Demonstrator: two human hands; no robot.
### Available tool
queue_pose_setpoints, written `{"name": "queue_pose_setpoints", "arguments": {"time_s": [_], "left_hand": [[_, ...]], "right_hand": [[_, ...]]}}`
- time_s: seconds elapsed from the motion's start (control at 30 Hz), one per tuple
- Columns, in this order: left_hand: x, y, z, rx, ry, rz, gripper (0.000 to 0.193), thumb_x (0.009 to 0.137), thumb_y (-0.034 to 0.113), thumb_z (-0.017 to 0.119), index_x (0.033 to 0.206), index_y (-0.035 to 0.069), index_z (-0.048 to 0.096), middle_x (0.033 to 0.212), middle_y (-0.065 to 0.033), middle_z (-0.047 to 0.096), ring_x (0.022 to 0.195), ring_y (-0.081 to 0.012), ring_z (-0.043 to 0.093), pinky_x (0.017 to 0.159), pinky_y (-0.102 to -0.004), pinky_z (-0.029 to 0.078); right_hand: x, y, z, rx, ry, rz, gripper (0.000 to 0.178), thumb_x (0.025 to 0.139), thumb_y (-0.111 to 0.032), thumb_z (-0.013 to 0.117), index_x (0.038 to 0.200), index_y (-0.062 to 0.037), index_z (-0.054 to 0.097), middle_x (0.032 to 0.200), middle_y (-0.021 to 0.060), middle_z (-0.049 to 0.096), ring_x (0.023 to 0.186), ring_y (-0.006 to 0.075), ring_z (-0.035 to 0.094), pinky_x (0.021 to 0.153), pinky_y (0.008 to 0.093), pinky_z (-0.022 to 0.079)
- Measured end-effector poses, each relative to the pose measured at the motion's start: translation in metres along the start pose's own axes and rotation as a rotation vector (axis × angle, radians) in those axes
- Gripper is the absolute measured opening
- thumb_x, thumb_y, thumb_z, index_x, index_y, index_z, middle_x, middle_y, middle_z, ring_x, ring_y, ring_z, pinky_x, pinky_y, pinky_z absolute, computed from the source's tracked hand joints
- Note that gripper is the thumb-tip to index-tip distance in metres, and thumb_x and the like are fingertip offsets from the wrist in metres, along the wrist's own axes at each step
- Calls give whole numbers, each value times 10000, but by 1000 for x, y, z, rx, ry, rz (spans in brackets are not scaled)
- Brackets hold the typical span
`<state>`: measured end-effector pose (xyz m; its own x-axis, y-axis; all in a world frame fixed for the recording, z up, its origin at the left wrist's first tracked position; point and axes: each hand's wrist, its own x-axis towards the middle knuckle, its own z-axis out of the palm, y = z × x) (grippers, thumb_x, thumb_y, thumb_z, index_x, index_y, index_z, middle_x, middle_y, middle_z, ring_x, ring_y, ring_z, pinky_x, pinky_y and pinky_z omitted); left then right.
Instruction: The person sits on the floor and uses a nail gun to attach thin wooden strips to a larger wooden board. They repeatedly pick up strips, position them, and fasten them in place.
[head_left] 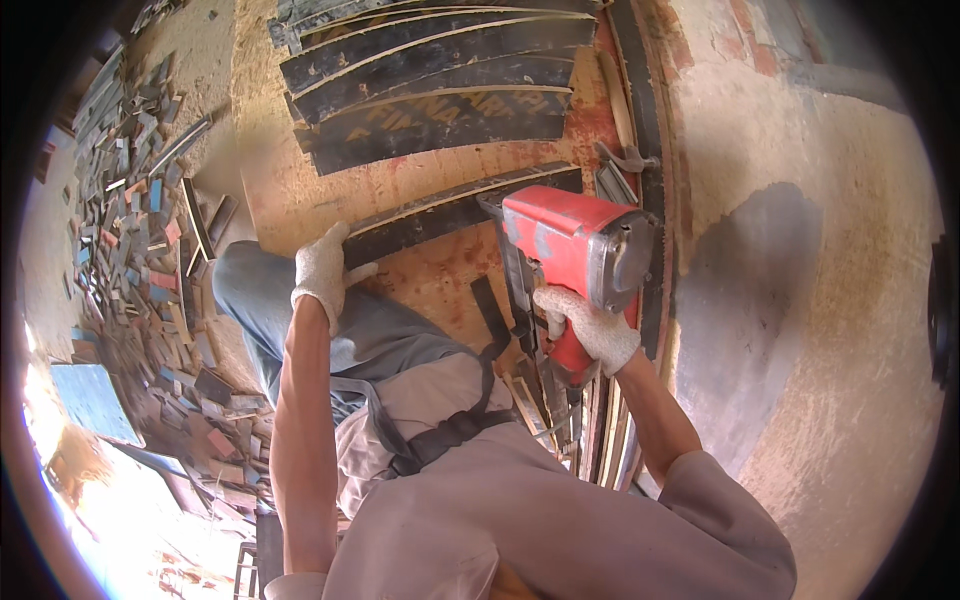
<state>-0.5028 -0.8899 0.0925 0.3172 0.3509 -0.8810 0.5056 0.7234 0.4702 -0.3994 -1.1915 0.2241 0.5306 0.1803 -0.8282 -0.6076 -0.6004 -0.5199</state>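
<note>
My left hand (321, 270), in a pale knit glove, grips the left end of a dark board strip (455, 215), its thumb along the near edge. The strip lies across a stained plywood surface (430, 275) and shows a pale layered edge. In a matching glove, my right hand (596, 332) is wrapped round the handle of a red nail gun (560, 228). The tool's nose points left, close to the strip's right end. Whether it touches the strip I cannot tell.
Several dark curved boards (440, 130) lie overlapped beyond the strip. A hammer (628, 158) rests by the long dark rail on the right. Scattered wood offcuts (150, 240) cover the floor at left, near a light blue panel (97, 402). A worn concrete surface (860, 230) spans the right side.
</note>
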Motion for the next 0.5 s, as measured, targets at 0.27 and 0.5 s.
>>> {"name": "queue_pose_setpoints", "arguments": {"time_s": [0.27,0.5], "left_hand": [[-1,0,0,0,-13,28,416,1035,232,582,1295,-87,644,1276,-176,662,1041,-274,707,719,-321,688],[5,-1,-2,-19,-19,13,358,1033,247,638,1272,-18,662,1150,-110,634,986,-232,680,711,-354,691]], "right_hand": [[4,4,-3,44,-41,-13,187,981,-207,666,850,-74,664,646,-16,561,565,97,511,574,291,433],[1,0,8,-122,-53,-97,219,977,-207,700,812,-65,679,641,2,598,577,103,541,588,297,441]]}}
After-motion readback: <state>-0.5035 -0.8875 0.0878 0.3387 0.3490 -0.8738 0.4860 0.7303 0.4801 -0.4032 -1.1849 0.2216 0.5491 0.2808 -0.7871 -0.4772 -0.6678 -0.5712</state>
